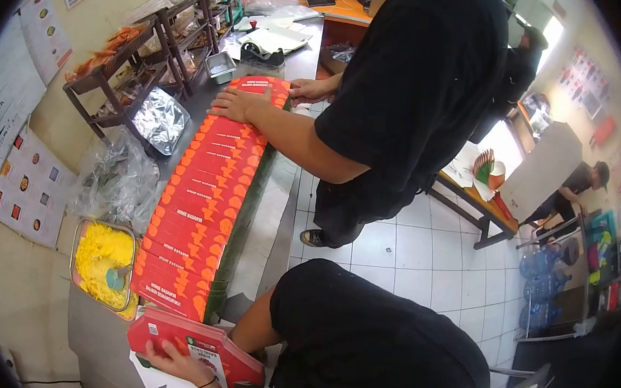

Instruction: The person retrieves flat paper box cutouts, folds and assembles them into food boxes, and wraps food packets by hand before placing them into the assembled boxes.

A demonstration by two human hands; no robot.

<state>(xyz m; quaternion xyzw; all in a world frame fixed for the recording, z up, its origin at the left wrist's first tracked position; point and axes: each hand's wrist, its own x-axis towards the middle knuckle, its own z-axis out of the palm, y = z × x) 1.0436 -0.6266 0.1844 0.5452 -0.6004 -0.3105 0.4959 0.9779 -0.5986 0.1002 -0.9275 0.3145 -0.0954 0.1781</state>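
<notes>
My left hand (180,367), with a dark band at the wrist, holds a stack of red printed folders (190,334) at the bottom of the view. My right forearm reaches behind this stack, and its fingers are hidden. Just beyond the stack, a long row of overlapping red printed packets (201,193) lies on the metal table, with green leaf along its right side. A co-worker in black has one hand (241,105) flat on the row's far end and the other (310,90) at its right edge.
A tray of yellow shreds (105,258) with a scoop and a plastic bag (125,179) lie left of the row. Beyond are a foil-covered tray (160,120) and brown racks (120,69). More people, a wooden table (502,216) and water bottles (542,289) are at the right.
</notes>
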